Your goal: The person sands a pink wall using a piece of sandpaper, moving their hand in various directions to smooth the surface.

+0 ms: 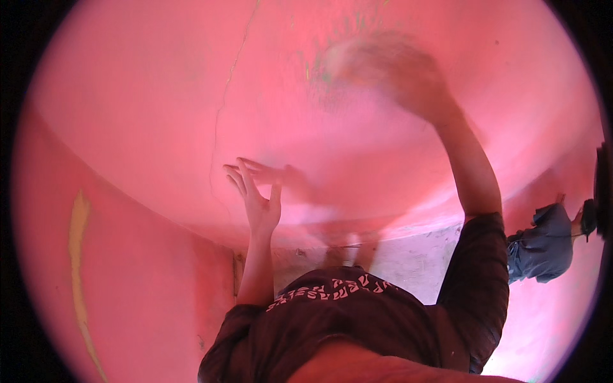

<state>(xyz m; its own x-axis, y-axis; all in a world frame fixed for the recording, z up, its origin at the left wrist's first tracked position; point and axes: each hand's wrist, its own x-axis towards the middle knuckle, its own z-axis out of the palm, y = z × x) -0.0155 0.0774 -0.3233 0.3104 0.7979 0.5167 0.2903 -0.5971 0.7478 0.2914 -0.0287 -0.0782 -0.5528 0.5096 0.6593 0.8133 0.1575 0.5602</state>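
Observation:
A pink painted wall (297, 119) fills most of the view before me, with a thin crack running down its left part. My left hand (261, 201) is raised at the wall, its fingers spread and nothing in it; its shadow falls beside it. Higher up and to the right, my right hand (383, 67) is strongly blurred beside a patch of dark and green marks (328, 76) on the wall. Whether it holds anything cannot be told through the blur.
Another person (546, 244) in dark clothes stands at the right. A side wall with a long yellowish streak (78, 239) is at the left. The pale floor (416, 263) shows beyond my dark shirt.

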